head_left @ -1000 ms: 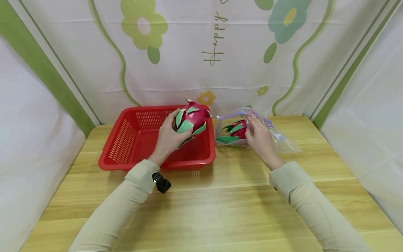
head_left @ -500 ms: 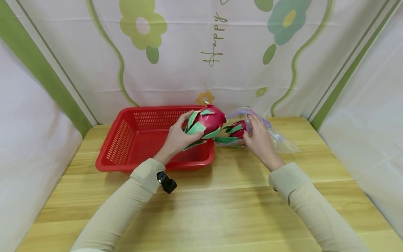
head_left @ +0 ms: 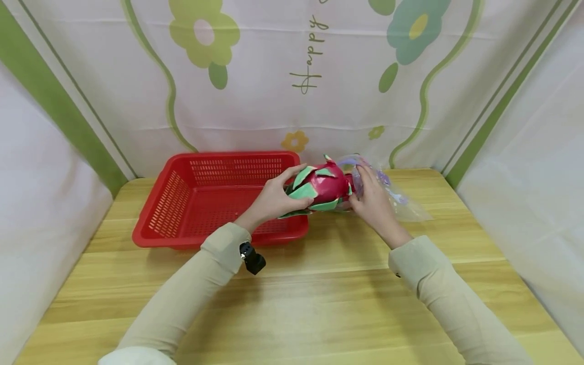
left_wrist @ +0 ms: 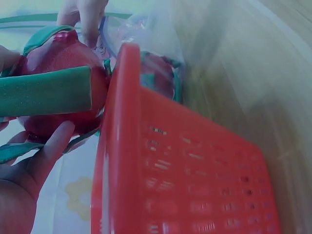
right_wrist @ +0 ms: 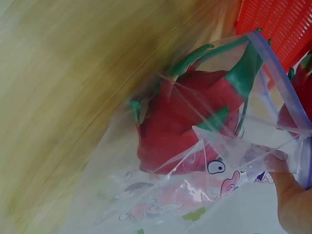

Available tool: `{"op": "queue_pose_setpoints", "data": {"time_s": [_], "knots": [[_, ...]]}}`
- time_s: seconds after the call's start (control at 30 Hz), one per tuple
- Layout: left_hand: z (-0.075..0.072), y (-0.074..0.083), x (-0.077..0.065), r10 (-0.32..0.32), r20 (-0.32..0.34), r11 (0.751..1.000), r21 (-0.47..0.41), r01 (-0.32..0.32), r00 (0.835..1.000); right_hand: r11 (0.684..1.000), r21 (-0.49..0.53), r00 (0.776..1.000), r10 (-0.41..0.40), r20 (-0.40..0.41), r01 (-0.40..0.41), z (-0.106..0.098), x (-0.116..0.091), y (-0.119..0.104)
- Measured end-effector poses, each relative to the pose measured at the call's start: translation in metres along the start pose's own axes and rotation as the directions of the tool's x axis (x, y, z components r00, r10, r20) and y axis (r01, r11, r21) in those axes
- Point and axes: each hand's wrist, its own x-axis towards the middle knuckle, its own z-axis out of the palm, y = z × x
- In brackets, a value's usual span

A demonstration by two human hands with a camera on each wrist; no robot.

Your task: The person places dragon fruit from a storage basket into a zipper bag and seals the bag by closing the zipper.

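Note:
My left hand (head_left: pixel 278 201) grips a red dragon fruit (head_left: pixel 327 183) with green scales, its fingers and thumb curled round the leafy end. In the head view this fruit is over the basket's right rim and overlaps the bag's mouth. My right hand (head_left: pixel 375 203) pinches the edge of a clear zip bag (head_left: pixel 406 205) with purple trim and printed cartoons. Inside the bag lies a second dragon fruit (right_wrist: pixel 190 117), mostly hidden in the head view. The left wrist view shows the held fruit (left_wrist: pixel 63 58) beside the basket rim (left_wrist: pixel 127 63).
A red plastic basket (head_left: pixel 152 215) with slotted walls stands left of the bag on the wooden table (head_left: pixel 319 304). White cloth (head_left: pixel 255 76) with printed flowers hangs behind, and white walls rise at both sides. A black strap (head_left: pixel 252 258) hangs at the left wrist.
My left hand has carried the dragon fruit rightward from over the basket to the bag's mouth, where it covers most of the bagged fruit. The right hand stays at the bag's edge.

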Motion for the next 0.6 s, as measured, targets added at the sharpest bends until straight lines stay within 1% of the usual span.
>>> {"op": "queue_pose_setpoints", "data": {"time_s": [0.13,0.23,0.4,0.53,0.6], "knots": [[0.01,0.002,0.007,0.004,0.011,1.0,-0.005,-0.004,1.0,1.0,-0.016,0.999,-0.008,0.044,0.009,-0.003,-0.002,0.001],[0.017,0.003,0.012,0.01,0.013,1.0,-0.018,-0.01,1.0,1.0,-0.023,0.998,-0.019,0.057,0.02,-0.004,-0.003,0.001],[0.029,0.003,0.02,0.02,-0.01,0.999,-0.04,-0.02,1.0,1.0,-0.003,0.999,-0.008,0.049,0.008,-0.006,-0.005,0.002],[0.039,0.004,0.026,0.001,-0.031,0.999,-0.053,-0.002,1.0,1.0,0.003,0.999,0.006,0.045,-0.006,-0.009,-0.006,0.002],[0.043,0.004,0.029,-0.007,-0.044,0.998,-0.056,0.005,0.999,1.0,-0.007,0.999,-0.003,0.038,0.003,-0.011,-0.007,-0.001]]}}
